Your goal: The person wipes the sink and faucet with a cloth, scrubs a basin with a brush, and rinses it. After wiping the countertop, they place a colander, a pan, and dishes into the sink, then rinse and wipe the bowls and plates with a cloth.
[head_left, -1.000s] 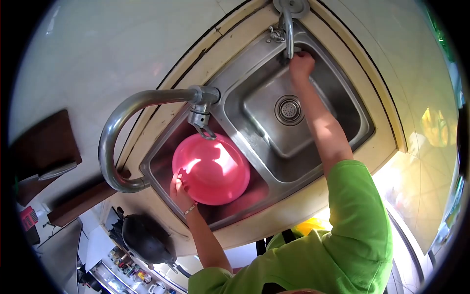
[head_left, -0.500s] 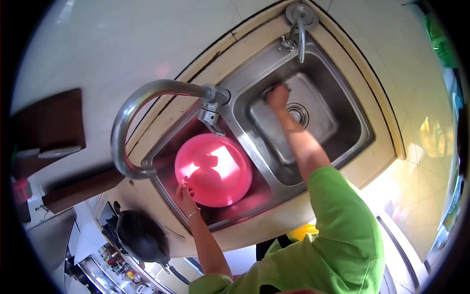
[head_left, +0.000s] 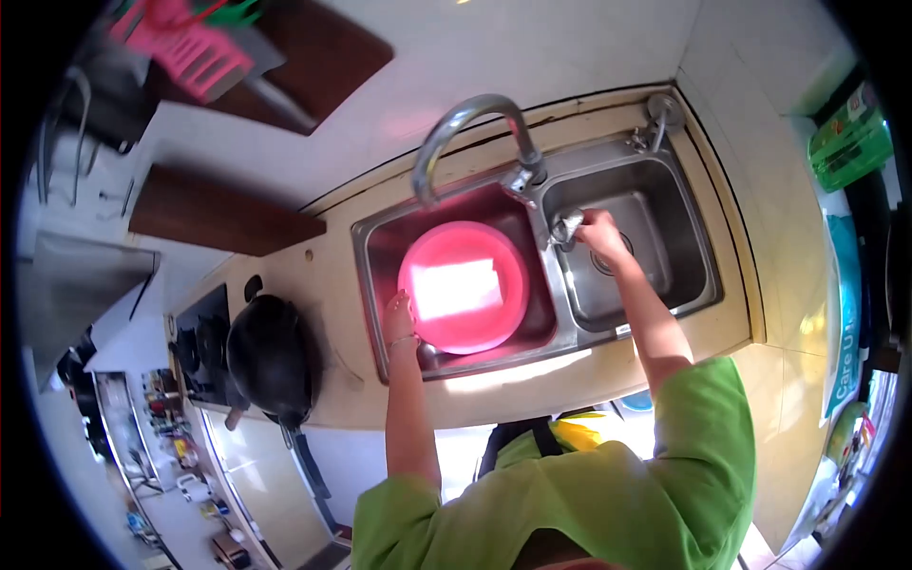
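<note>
A round pink basin (head_left: 465, 328) stands in the left bowl of the steel double sink (head_left: 581, 337), with bright sunlight on its inside. My left hand (head_left: 399, 318) rests at the basin's left rim, its fingers partly hidden against the edge. Over the left side of the right bowl, my right hand (head_left: 598, 235) is closed on a small silvery, crumpled-looking object (head_left: 567, 226), too small to identify. The drain of that bowl shows below and beside the right hand.
A tall curved faucet (head_left: 465, 109) rises behind the sink; a smaller tap (head_left: 657, 128) is at the back right corner. A black wok (head_left: 269, 356) sits on the counter (head_left: 342, 404) at left. A wooden board (head_left: 223, 211) and a green basket (head_left: 852, 142) are at the sides.
The view has shifted and turned. My right hand has lifted from the floor of the right bowl towards the divider, with the silvery object now visible. My left hand remains at the basin's rim.
</note>
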Demonstrator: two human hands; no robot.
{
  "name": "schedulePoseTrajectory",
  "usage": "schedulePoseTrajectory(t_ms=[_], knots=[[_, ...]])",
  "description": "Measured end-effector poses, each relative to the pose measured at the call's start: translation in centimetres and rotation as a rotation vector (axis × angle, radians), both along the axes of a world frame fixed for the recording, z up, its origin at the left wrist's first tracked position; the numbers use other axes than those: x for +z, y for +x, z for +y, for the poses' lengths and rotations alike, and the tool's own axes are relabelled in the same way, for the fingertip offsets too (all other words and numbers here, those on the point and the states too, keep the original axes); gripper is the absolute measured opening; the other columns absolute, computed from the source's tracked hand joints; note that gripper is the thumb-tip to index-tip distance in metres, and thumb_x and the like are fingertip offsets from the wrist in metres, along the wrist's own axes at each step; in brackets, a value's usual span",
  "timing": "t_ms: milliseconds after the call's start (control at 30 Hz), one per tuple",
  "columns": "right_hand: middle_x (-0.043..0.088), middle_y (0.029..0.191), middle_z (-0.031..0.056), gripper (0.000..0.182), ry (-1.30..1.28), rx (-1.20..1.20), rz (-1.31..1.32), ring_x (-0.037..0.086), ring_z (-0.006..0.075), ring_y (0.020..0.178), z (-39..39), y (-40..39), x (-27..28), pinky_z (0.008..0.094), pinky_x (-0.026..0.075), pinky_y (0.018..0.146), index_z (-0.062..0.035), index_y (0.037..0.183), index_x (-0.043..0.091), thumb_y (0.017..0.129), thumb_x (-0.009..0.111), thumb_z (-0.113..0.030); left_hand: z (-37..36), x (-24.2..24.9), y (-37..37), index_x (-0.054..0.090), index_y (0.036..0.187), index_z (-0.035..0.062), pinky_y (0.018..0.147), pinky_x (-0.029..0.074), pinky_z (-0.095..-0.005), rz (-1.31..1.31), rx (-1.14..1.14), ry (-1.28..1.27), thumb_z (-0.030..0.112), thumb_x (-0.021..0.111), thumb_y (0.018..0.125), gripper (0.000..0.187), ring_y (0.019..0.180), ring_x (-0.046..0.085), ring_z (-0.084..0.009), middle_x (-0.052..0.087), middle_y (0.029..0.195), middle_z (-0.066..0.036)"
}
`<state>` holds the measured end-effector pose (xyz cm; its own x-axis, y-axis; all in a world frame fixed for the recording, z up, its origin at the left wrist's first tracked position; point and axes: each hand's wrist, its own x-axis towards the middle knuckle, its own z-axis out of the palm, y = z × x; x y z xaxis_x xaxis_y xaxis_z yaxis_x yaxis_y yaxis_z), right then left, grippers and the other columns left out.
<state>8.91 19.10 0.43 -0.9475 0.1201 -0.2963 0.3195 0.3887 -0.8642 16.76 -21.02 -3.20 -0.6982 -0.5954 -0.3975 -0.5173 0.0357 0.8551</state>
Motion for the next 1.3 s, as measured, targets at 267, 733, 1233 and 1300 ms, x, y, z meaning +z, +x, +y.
schedulePoseTrajectory(t_ms=[267, 733, 1233, 1300], knots=[[0.059, 0.073, 0.0044, 0.01, -0.291, 0.305, -0.038, 0.054, 0.0098, 0.069, -7.9, 5.3, 9.2, 0.0247, 0.045, 0.062, 0.0017, 0.08, 0.056, 0.07, 0.055, 0.001, -1.9, -10.1, 0.5, 0.05, 0.101, -0.005, 0.081, 0.04, -0.0381, -0.422, -0.126, -0.081, 0.035, 0.055, 0.071, 0.051, 0.095, 0.05, -0.0347, 0.051, 0.1, -0.027], [0.056, 0.083, 0.0133, 0.025, 0.482, 0.097, 0.298, 0.053, 0.0272, 0.082, -10.3, 6.0, 9.4, 0.0356, 0.043, 0.073, -0.0054, 0.072, 0.06, 0.065, 0.059, -0.029, 1.2, -5.7, -2.8, 0.053, 0.09, -0.0099, 0.067, 0.045, -0.0345, 0.013, -0.394, -0.42, 0.025, 0.046, 0.078, 0.038, 0.073, 0.055, -0.0262, 0.057, 0.084, -0.021], [0.054, 0.078, 0.0084, 0.017, 0.508, -0.195, 0.298, 0.055, 0.0248, 0.07, 1.7, 19.7, 16.9, 0.0348, 0.044, 0.061, -0.0082, 0.072, 0.057, 0.067, 0.059, -0.024, 10.3, 4.6, -14.8, 0.054, 0.093, -0.0052, 0.067, 0.046, -0.0368, 0.107, -0.133, 0.756, 0.021, 0.04, 0.076, 0.034, 0.077, 0.056, -0.0259, 0.057, 0.089, -0.015], [0.055, 0.08, 0.0097, 0.017, 0.499, -0.177, 0.309, 0.055, 0.0265, 0.073, 1.1, 16.5, 15.5, 0.0356, 0.044, 0.064, -0.0082, 0.076, 0.058, 0.067, 0.058, -0.023, 10.4, 4.7, -16.9, 0.055, 0.093, -0.0035, 0.067, 0.047, -0.0373, 0.119, -0.08, 0.909, 0.021, 0.04, 0.076, 0.033, 0.077, 0.056, -0.0265, 0.057, 0.089, -0.014]])
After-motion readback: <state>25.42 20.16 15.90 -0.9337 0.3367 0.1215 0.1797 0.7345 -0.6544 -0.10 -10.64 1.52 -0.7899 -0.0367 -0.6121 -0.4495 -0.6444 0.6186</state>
